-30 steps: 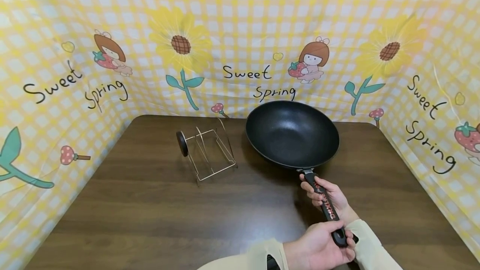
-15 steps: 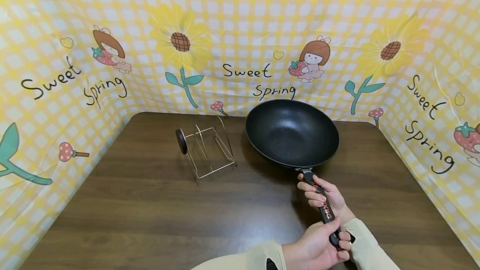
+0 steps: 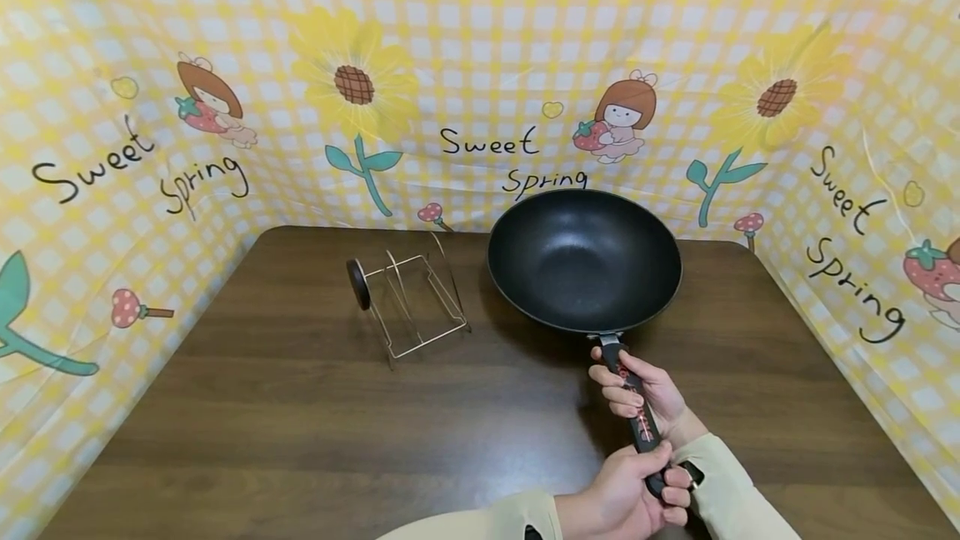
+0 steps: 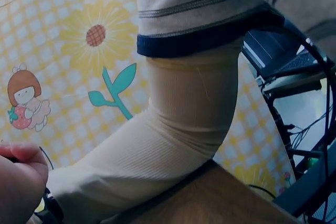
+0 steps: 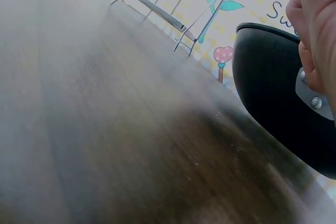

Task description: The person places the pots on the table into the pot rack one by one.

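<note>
A black wok (image 3: 585, 261) is held over the right part of the table, its inside facing up and toward me. My right hand (image 3: 660, 394) grips its black handle (image 3: 628, 382) close to the bowl, fingers curled around from the left. At the lower end of that handle, my left hand (image 3: 618, 490) holds on with thumb on top and fingers beneath. The right wrist view shows the wok's (image 5: 273, 87) underside raised above the wood, with my right hand (image 5: 320, 30) by its riveted bracket (image 5: 316, 103). Only part of my left hand (image 4: 21, 184) shows in the left wrist view.
Left of the wok, a thin wire rack (image 3: 430, 341) with a round black disc (image 3: 358, 284) on its left side stands on the brown wooden table (image 3: 300, 423). Yellow checked cloth (image 3: 420, 40) surrounds the table at the back and sides.
The wok's far rim has risen a little and its bowl faces me slightly more. The handle's lower end and both hands have shifted slightly left. The rack stays on the table.
</note>
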